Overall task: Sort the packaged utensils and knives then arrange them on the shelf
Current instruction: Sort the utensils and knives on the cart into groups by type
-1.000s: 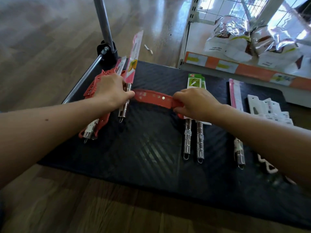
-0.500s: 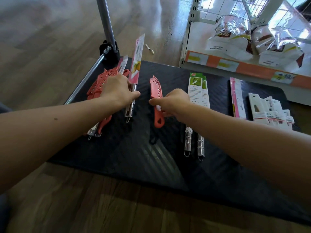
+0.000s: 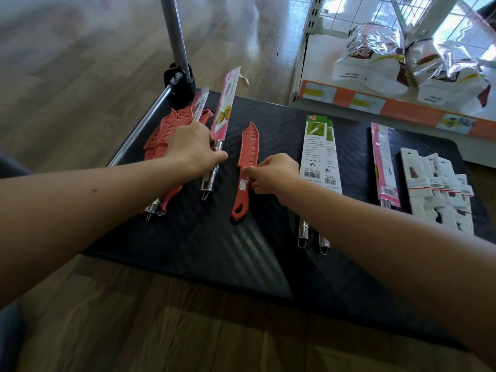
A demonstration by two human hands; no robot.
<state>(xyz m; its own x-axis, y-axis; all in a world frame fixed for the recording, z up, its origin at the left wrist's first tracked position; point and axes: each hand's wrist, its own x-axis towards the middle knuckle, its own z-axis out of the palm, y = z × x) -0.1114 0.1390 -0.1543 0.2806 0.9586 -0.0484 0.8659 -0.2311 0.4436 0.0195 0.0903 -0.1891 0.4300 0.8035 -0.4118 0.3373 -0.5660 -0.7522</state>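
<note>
Pinching red knife (image 3: 248, 149) by white sticker (image 3: 243, 184), right hand (image 3: 271, 174); print illegible.

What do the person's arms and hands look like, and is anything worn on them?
The left forearm and right forearm are bare, no sleeve in view. The left hand and right hand wear no glove, ring or watch. A small mole marks the left forearm.

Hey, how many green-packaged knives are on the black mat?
2. One green pack lies just right of the right hand; the other green pack peeks out along its right edge. Both steel handles point toward the person. Another could be hidden underneath.
</note>
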